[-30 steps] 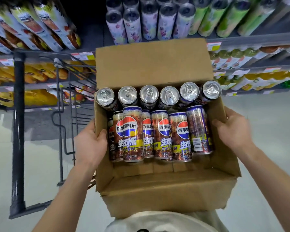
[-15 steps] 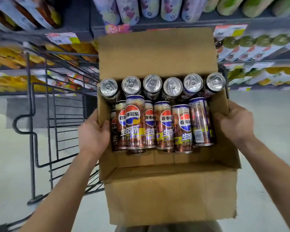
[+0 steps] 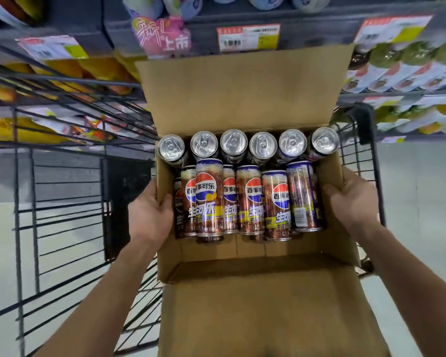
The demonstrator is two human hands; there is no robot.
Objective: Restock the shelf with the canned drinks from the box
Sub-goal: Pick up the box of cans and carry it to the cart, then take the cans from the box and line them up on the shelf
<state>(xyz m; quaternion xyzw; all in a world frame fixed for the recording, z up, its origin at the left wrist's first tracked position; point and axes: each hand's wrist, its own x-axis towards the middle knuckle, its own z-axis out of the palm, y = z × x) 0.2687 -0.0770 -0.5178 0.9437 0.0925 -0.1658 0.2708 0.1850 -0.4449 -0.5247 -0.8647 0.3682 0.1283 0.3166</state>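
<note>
My fingers point(image 3: 165, 203) clamp the box point(image 3: 242, 99) by its side walls, left hand point(image 3: 150, 217) and right hand point(image 3: 350, 199), drink cans point(image 3: 250, 199) inside, above a wire cart point(image 3: 62, 202).

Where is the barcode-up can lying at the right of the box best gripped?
Round its lower body, from above on the near side. The barcode-up can lies on its side, base toward the person with bare box floor before it; its top end is close to the upright cans, and the box wall crowds its right.
</note>
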